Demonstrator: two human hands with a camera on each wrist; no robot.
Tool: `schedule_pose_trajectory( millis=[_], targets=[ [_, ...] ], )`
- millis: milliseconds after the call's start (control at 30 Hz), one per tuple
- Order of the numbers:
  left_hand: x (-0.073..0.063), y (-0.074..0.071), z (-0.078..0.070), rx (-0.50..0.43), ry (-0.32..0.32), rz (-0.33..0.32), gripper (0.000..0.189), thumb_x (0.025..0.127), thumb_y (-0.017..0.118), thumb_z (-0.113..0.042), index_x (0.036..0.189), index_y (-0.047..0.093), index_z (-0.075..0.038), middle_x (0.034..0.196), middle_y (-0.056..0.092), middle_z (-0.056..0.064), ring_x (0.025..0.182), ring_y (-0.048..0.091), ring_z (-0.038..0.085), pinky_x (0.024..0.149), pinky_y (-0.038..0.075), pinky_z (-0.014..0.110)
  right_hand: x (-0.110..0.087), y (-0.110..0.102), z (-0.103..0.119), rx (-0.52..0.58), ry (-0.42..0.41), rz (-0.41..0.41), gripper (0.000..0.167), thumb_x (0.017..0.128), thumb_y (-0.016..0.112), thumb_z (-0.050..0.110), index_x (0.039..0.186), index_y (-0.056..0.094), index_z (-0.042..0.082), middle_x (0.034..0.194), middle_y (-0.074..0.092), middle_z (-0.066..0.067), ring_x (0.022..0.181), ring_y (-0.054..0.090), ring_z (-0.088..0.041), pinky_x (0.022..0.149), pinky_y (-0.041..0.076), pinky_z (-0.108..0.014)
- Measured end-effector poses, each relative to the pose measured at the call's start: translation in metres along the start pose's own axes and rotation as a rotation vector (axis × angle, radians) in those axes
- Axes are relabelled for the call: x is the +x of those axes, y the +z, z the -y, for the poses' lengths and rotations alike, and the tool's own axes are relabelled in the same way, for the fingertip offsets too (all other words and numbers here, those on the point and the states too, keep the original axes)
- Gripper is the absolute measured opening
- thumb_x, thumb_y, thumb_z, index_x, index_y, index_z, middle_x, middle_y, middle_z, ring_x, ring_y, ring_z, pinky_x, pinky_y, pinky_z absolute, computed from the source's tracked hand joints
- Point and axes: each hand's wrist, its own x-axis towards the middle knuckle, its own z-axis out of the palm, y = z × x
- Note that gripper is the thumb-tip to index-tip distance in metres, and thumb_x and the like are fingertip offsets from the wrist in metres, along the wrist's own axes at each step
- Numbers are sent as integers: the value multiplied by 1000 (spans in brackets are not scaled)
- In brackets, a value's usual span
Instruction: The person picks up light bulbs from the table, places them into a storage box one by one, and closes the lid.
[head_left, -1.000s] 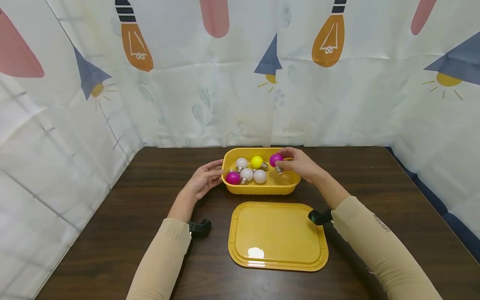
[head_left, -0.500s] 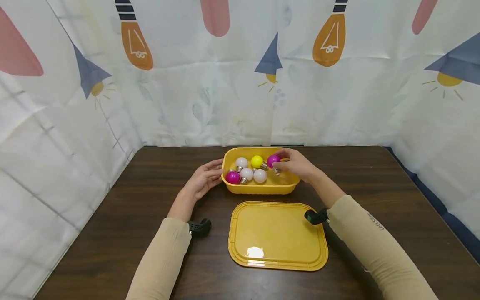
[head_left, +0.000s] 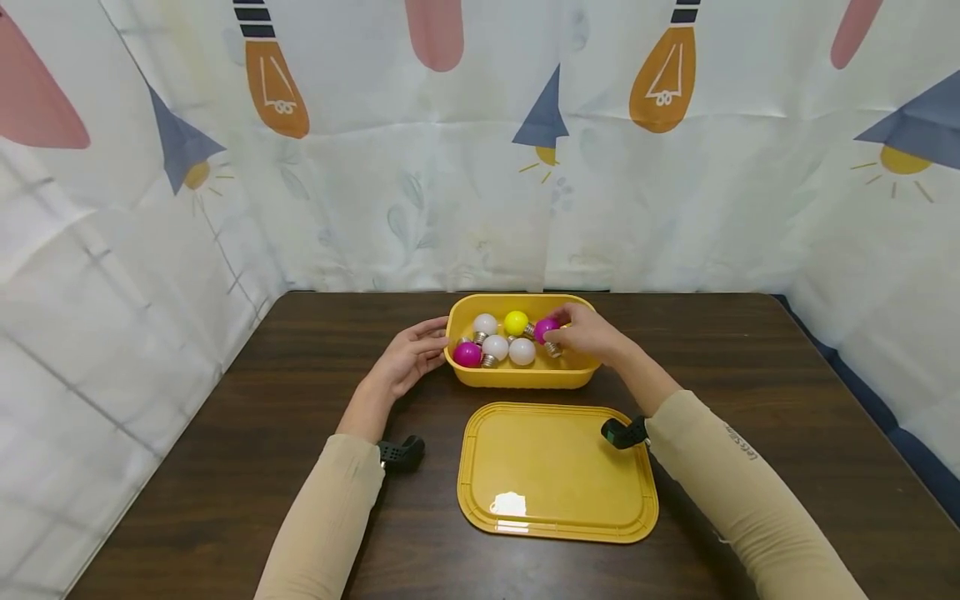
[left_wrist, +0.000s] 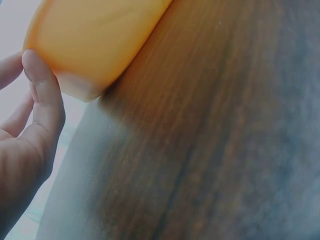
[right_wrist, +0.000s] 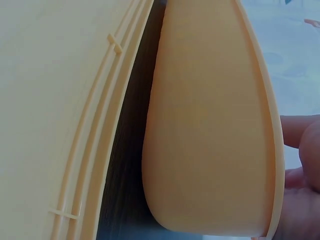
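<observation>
A yellow plastic box (head_left: 517,379) on the table holds several light bulbs. In the head view my right hand (head_left: 588,335) reaches over its right end, holding a magenta bulb (head_left: 547,330) between thumb and fingers, its metal screw base pointing down to the right. A yellow bulb (head_left: 516,322), white bulbs (head_left: 522,352) and another magenta bulb (head_left: 467,355) lie left of it. My left hand (head_left: 410,358) touches the box's left end with extended fingers; its thumb (left_wrist: 42,75) rests against the box wall in the left wrist view. The right wrist view hides the held bulb behind the box wall.
A yellow lid (head_left: 557,471), flat on the dark wooden table (head_left: 247,467), lies just in front of the box. A printed white curtain (head_left: 450,208) hangs behind and at both sides. Each wrist wears a black camera.
My right hand has moved slightly left and lower into the box with the magenta bulb, bringing it beside the yellow bulb's base. The left hand has stayed at the box's left end.
</observation>
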Motion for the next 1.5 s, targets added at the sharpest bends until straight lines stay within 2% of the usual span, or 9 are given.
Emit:
schedule_pose_trajectory(
  millis=[467, 767, 1033, 1167, 1300, 1500],
  targets=[
    [0, -1, 0, -2, 4, 6, 51, 104, 58, -2, 153, 43, -1, 131, 56, 20, 95, 67, 17, 85, 57, 26, 4, 6, -1, -43, -8, 47, 44, 98, 69, 12, 133, 53, -9, 128, 56, -23, 111, 58, -32, 97, 53, -39],
    [-1, -1, -1, 8, -1, 3, 52, 104, 59, -3, 153, 43, -2, 136, 53, 24, 96, 68, 17, 86, 57, 27, 8, 12, -3, -148, -20, -3, 43, 94, 76, 15, 128, 58, -4, 126, 59, -19, 110, 57, -32, 96, 52, -41],
    [-1, -1, -1, 12, -1, 8, 52, 104, 60, -3, 153, 43, -1, 137, 52, 25, 94, 67, 16, 86, 57, 26, 11, 16, -4, -128, -25, -11, 42, 92, 79, 13, 125, 58, -3, 125, 59, -19, 108, 58, -31, 91, 55, -37],
    [0, -1, -1, 8, -1, 10, 52, 104, 60, -3, 153, 43, -2, 134, 54, 23, 93, 67, 16, 84, 57, 26, 10, 16, -2, -111, -16, -17, 45, 91, 80, 14, 126, 57, -2, 125, 59, -20, 111, 59, -33, 94, 54, -39],
    [0, -1, -1, 16, -6, 3, 51, 104, 59, -3, 153, 43, -1, 130, 57, 19, 93, 67, 16, 84, 57, 26, 10, 15, -2, -125, -19, -31, 51, 92, 80, 20, 130, 55, -3, 130, 57, -22, 116, 57, -35, 99, 51, -43],
    [1, -1, -3, 37, -11, 3, 51, 104, 60, -4, 152, 44, -2, 131, 57, 20, 94, 68, 16, 86, 57, 27, 9, 10, -3, -135, -45, -91, 56, 93, 78, 28, 134, 55, -2, 133, 56, -21, 121, 54, -36, 105, 46, -47]
  ],
)
